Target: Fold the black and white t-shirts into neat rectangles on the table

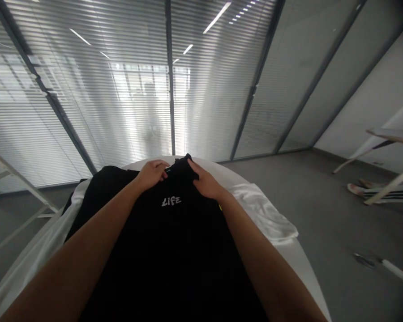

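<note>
A black garment (168,241) with the white word "LIFE" printed on it lies spread over a white table (302,264). My left hand (152,173) is curled at the garment's far edge, fingers pinched on the black cloth. My right hand (204,180) rests beside it on the same bunched far edge, fingers pressed onto and gripping the fabric. Both forearms reach forward across the garment.
A white cloth (267,213) lies crumpled on the table's right side. Glass walls with blinds (137,89) stand behind the table. White table legs (389,183) and a striped item sit at the right on the grey floor. A white frame (16,179) stands at left.
</note>
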Demonstrator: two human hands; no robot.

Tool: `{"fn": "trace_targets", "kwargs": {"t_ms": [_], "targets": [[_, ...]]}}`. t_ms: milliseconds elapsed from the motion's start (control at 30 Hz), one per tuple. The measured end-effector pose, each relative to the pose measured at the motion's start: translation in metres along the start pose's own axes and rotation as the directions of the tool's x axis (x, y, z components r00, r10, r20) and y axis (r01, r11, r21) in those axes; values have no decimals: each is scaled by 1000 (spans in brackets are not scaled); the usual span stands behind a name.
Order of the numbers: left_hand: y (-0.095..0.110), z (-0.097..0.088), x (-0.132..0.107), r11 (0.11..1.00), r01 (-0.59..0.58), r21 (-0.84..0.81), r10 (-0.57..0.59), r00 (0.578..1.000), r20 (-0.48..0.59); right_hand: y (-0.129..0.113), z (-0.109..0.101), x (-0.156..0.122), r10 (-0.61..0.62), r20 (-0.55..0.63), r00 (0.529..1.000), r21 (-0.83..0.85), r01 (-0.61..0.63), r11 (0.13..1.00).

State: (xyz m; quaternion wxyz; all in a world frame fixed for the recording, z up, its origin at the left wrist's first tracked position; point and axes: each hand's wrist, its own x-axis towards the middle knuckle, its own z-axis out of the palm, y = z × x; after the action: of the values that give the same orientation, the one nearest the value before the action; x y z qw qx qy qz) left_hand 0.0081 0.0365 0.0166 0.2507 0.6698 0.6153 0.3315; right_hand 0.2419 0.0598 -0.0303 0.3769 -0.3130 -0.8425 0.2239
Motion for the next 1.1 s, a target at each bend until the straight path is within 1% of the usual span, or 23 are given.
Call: {"fn": "trace_targets", "kwargs": {"t_ms": [67,100,167,200,233,300,367,467,533,600,633,667,700,733,767,800,833,867,900,933,1033,1100], "targets": [[23,9,20,997,31,-70,-29,999,35,-6,2,-1,-55,27,998,-12,55,998],[33,12,28,991,82,-104,-77,996,47,-9,4,-1,-74,39,996,-17,75,997],[47,15,39,973,188,-132,-175,979,106,-14,6,0,-79,66,995,-36,81,996],[52,16,41,967,228,-110,-212,966,145,-16,8,0,-64,82,995,-52,69,996],[55,16,43,968,241,-68,-225,957,184,-17,9,-1,-44,98,994,-71,51,996],[57,15,43,977,210,31,-211,951,227,-20,12,-1,-7,125,992,-107,20,994],[55,15,41,982,175,74,-187,958,218,-22,14,-1,13,144,989,-128,5,992],[51,17,38,984,169,56,-176,969,175,-28,15,-1,11,159,987,-129,10,992],[49,18,37,984,173,35,-176,975,138,-33,12,-2,33,151,988,-113,-16,993],[46,16,36,980,198,2,-198,978,71,-37,4,-3,120,154,981,-113,-103,988],[44,14,36,977,213,-21,-212,977,38,-38,-2,-4,184,179,966,-134,-161,978],[42,11,36,973,226,-55,-226,974,6,-39,-9,-6,254,227,940,-177,-217,960],[40,8,35,967,234,-101,-238,971,-22,-40,-16,-8,325,299,897,-234,-261,937],[36,4,35,960,236,-152,-245,969,-38,-41,-24,-10,391,393,832,-292,-290,911],[33,-1,35,952,234,-200,-246,969,-38,-43,-30,-12,444,489,751,-333,-310,891],[29,-5,34,941,231,-249,-245,969,-24,-45,-36,-14,474,575,667,-347,-326,879],[25,-9,32,928,233,-291,-242,970,2,-48,-40,-16,482,642,597,-334,-348,876],[22,-13,31,916,238,-322,-240,970,36,-52,-42,-18,475,683,555,-304,-375,876],[19,-16,28,904,245,-351,-237,969,66,-57,-43,-20,459,698,550,-265,-397,879],[17,-20,26,890,254,-379,-240,967,85,-62,-42,-21,441,687,578,-227,-405,886],[12,-30,18,861,269,-431,-265,962,72,-81,-27,-21,369,590,718,-148,-353,924],[7,-40,15,860,271,-433,-283,958,39,-93,-9,-18,310,540,782,-123,-291,949]]}}
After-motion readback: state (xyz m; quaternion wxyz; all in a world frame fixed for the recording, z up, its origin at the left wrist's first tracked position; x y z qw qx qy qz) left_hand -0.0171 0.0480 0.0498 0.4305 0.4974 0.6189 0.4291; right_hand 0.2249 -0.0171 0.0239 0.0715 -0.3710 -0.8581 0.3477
